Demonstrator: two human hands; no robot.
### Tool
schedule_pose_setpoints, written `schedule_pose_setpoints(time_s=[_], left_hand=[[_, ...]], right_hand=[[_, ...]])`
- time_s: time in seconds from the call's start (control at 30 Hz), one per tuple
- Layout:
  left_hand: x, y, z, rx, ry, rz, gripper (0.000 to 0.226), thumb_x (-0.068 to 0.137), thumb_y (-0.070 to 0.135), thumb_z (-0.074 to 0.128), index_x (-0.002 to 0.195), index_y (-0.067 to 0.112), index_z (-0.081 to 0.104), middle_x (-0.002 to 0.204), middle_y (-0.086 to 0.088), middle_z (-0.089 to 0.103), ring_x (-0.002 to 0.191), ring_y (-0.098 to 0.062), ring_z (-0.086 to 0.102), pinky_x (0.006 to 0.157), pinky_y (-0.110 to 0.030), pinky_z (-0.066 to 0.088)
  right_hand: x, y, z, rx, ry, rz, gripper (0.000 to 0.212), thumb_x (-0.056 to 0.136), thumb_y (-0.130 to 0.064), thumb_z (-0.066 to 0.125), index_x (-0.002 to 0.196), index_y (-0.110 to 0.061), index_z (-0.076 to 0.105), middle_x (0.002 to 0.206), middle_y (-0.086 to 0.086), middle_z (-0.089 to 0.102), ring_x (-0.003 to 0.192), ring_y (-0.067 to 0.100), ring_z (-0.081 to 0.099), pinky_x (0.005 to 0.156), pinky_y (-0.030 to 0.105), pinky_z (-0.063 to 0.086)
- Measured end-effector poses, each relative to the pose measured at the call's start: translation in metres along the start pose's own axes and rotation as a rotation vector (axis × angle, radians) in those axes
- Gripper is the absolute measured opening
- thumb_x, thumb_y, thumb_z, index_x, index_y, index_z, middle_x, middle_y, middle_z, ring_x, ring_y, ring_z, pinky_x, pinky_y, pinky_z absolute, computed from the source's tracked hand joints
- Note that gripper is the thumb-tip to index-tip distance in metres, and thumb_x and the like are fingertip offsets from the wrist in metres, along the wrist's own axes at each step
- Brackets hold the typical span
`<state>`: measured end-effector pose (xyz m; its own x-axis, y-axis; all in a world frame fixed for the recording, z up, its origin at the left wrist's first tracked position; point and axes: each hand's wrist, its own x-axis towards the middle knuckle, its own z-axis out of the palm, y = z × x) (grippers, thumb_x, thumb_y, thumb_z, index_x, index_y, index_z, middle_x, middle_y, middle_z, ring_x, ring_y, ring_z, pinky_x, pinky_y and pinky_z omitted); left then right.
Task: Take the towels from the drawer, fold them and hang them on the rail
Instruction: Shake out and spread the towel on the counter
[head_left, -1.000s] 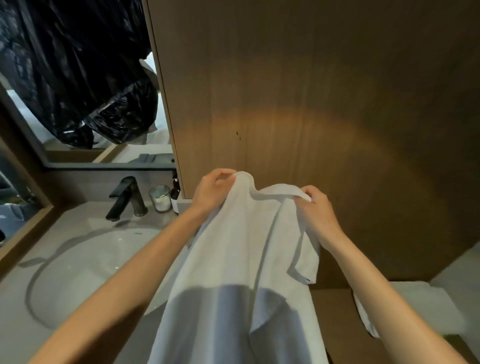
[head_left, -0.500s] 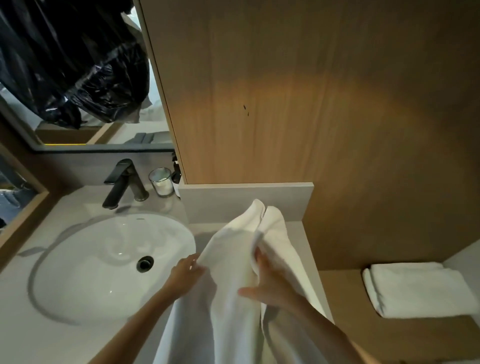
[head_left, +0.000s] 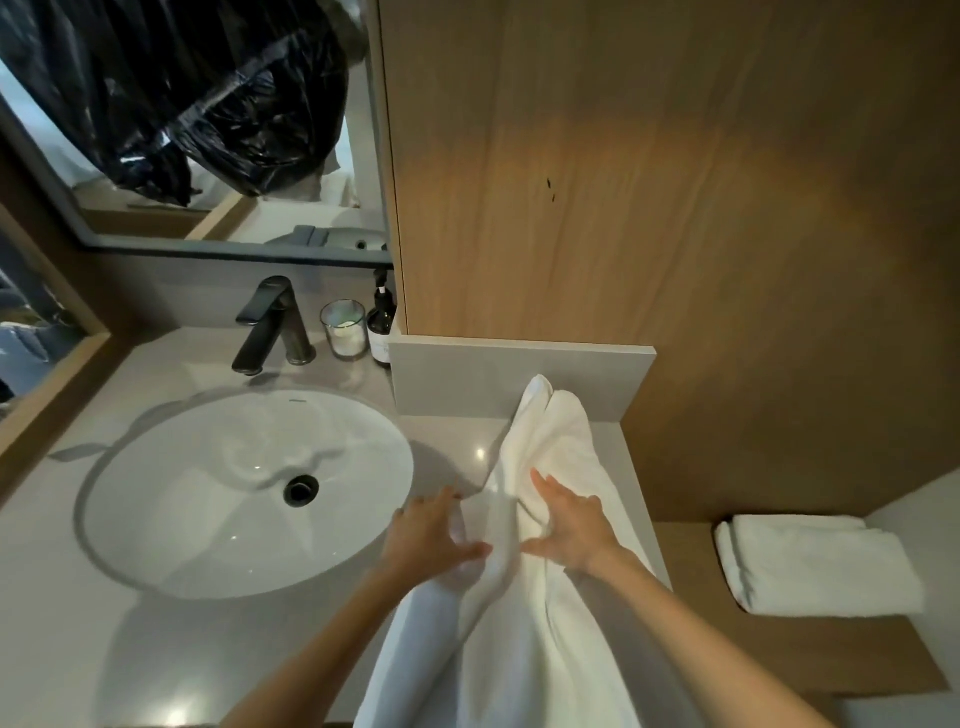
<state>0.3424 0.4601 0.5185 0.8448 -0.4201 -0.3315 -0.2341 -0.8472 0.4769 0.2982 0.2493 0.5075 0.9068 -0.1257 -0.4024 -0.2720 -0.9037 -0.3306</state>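
A long white towel (head_left: 550, 441) lies lengthwise on the grey countertop (head_left: 452, 441), its far end against the low backsplash and its near end hanging over the front edge. My left hand (head_left: 431, 535) lies flat on the towel's left edge, fingers spread. My right hand (head_left: 569, 525) presses on the towel's middle with straight fingers. A second white towel (head_left: 815, 564), folded, rests on a lower wooden shelf at the right. No rail and no drawer are in view.
A white round sink (head_left: 208, 493) with a black faucet (head_left: 270, 322) fills the left of the counter. A glass candle (head_left: 344, 328) and a dark pump bottle (head_left: 382, 325) stand behind it. A wooden wall panel (head_left: 623, 182) rises behind the counter, and a mirror (head_left: 182, 130) is at the left.
I have lowered the towel from mid-air onto the countertop. Both hands let go of its top corners and now lie on it with straight fingers.
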Motion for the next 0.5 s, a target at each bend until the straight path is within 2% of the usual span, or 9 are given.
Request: schedule_pose_setpoints(time_s=[0.07,0.1,0.13,0.2,0.23,0.33,0.4,0.47,0.5], left_hand=[[0.001,-0.015,-0.014,0.128,-0.049,-0.023,0.104,0.040,0.095,0.041,0.113,0.022,0.054,0.105,0.005,0.058,0.108,-0.020,0.049,0.085,-0.032,0.038],[0.002,-0.024,-0.022,0.105,-0.078,-0.015,0.104,0.034,0.099,0.040,0.101,0.022,0.055,0.097,0.007,0.055,0.102,-0.019,0.049,0.079,-0.028,0.038],[0.000,-0.033,-0.032,0.060,-0.083,-0.009,0.093,0.036,0.100,0.045,0.088,0.023,0.054,0.088,0.008,0.053,0.094,-0.018,0.050,0.071,-0.023,0.037],[-0.005,-0.047,-0.056,-0.065,-0.013,0.007,0.056,0.061,0.077,0.067,0.068,0.025,0.049,0.071,0.010,0.052,0.077,-0.017,0.053,0.058,-0.016,0.035],[-0.009,-0.051,-0.069,-0.136,0.049,0.022,0.043,0.071,0.064,0.068,0.065,0.025,0.050,0.065,0.011,0.053,0.069,-0.014,0.054,0.056,-0.017,0.035],[-0.020,-0.053,-0.104,-0.275,0.244,0.108,0.044,0.068,0.064,0.052,0.065,0.020,0.054,0.059,0.008,0.053,0.059,-0.009,0.046,0.059,-0.026,0.037],[-0.027,-0.044,-0.121,-0.242,0.271,0.147,0.039,0.078,0.058,0.055,0.062,0.023,0.048,0.063,0.007,0.052,0.065,-0.014,0.046,0.061,-0.033,0.035],[-0.034,-0.031,-0.128,-0.219,0.230,0.131,0.035,0.088,0.043,0.062,0.063,0.026,0.043,0.066,0.008,0.049,0.067,-0.016,0.045,0.060,-0.032,0.033],[-0.035,-0.024,-0.128,-0.220,0.207,0.126,0.033,0.089,0.038,0.063,0.065,0.027,0.044,0.066,0.010,0.049,0.065,-0.012,0.046,0.058,-0.027,0.033]], right_hand=[[-0.002,-0.001,0.000,-0.004,0.003,-0.005,0.098,0.083,-0.048,0.068,0.155,-0.031,0.003,0.162,-0.001,0.014,0.146,0.030,0.020,0.116,0.046,0.016],[-0.003,-0.003,-0.001,-0.008,0.001,-0.011,0.096,0.085,-0.045,0.067,0.155,-0.030,0.003,0.162,0.000,0.013,0.147,0.028,0.018,0.116,0.045,0.013],[-0.004,-0.004,-0.003,-0.015,-0.008,-0.014,0.094,0.087,-0.042,0.066,0.155,-0.030,0.002,0.162,0.001,0.012,0.148,0.026,0.017,0.117,0.045,0.010],[-0.005,-0.005,-0.006,-0.025,-0.022,-0.019,0.091,0.088,-0.038,0.064,0.155,-0.030,0.002,0.163,0.002,0.011,0.147,0.025,0.018,0.117,0.044,0.009],[-0.004,-0.004,-0.008,-0.025,-0.037,-0.021,0.090,0.089,-0.035,0.063,0.155,-0.030,0.002,0.163,0.002,0.011,0.147,0.026,0.020,0.117,0.045,0.008],[-0.003,-0.001,-0.018,0.001,-0.125,-0.024,0.087,0.089,-0.023,0.059,0.155,-0.029,0.002,0.162,-0.001,0.013,0.146,0.029,0.021,0.117,0.047,0.007],[-0.006,0.000,-0.023,0.088,-0.153,-0.011,0.082,0.088,-0.016,0.057,0.154,-0.026,0.009,0.156,0.001,0.030,0.140,0.033,0.030,0.115,0.045,0.021],[-0.013,0.002,-0.024,0.137,-0.085,-0.001,0.060,0.091,-0.013,0.053,0.143,-0.024,0.026,0.131,0.005,0.052,0.117,0.029,0.050,0.094,0.037,0.042],[-0.016,0.004,-0.026,0.122,-0.019,-0.008,0.044,0.094,-0.011,0.049,0.134,-0.023,0.034,0.117,0.005,0.057,0.104,0.027,0.055,0.083,0.035,0.046]])
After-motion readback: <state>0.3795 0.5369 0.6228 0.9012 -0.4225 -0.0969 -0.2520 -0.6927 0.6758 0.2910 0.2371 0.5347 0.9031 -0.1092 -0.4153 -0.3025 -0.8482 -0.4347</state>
